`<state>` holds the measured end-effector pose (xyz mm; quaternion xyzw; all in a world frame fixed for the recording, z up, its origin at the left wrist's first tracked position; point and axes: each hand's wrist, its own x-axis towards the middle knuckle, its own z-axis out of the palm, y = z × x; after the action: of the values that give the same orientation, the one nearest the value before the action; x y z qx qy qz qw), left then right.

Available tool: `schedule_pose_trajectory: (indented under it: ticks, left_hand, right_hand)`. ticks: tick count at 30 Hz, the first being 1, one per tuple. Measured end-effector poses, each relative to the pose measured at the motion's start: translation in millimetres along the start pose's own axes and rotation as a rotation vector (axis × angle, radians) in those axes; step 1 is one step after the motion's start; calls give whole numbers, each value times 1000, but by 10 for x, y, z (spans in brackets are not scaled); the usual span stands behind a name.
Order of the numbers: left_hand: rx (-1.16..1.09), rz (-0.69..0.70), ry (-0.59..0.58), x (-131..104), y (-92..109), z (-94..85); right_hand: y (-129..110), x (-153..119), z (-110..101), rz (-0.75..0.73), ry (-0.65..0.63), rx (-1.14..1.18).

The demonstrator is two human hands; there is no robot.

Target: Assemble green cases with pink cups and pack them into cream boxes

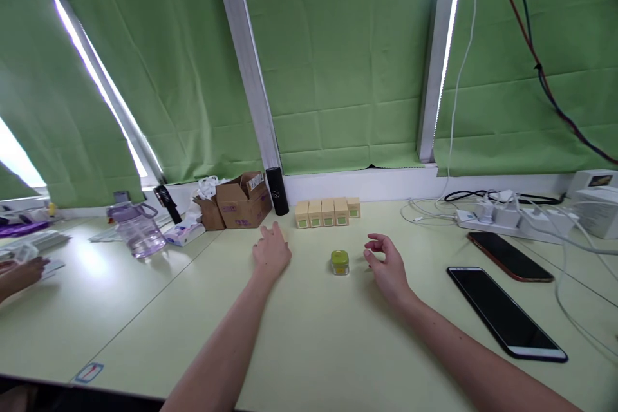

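A small clear square jar (340, 267) with a green lid stands upright on the table between my hands. My right hand (387, 267) is just right of the jar, apart from it, its fingers loosely curled with a gap to the thumb and nothing in them. To the left, my left hand (271, 251) rests low at the table, back of the hand up, fingers bent forward. A pale yellowish patch shows between its fingers and thumb; what it is stays mostly hidden. Beyond the jar, several small beige boxes (322, 214) with green-marked fronts stand in a row.
Behind my left hand are a brown cardboard carton (244, 203) and a black cylinder (277, 191). A purple bottle (138, 232) stands further left, near another person's hand (22, 275). Two phones (506, 312) and a power strip (512, 222) with cables lie right.
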<state>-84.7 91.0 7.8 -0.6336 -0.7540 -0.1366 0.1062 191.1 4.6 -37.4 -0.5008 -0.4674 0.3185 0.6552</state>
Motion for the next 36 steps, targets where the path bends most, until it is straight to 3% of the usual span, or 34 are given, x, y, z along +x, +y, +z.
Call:
schedule_pose_trajectory:
  ticks: [4, 9, 13, 17, 21, 26, 32, 36]
  left_hand:
    - [-85, 120, 133, -129, 146, -128]
    - [-399, 471, 436, -442, 457, -288]
    - [-616, 706, 564, -710, 679, -299]
    - [-636, 942, 670, -851, 799, -242]
    - [-702, 1103, 642, -903, 823, -240]
    - [-846, 1076, 527, -920, 762, -328]
    - [-953, 987, 447, -845, 679, -339]
    - [-952, 1003, 413, -808, 637, -297]
  right_hand:
    - [-45, -27, 4, -32, -20, -33]
    - [-178, -107, 21, -155, -51, -124]
    - [-288, -192, 63, -232, -116, -118]
    - [-311, -250, 114, -220, -166, -56]
    - [-314, -252, 116, -172, -208, -47]
    - [-355, -203, 46, -232, -166, -40]
    - [-353, -215, -5, -435, -117, -105]
    - [-418, -230, -26, -687, -136, -195]
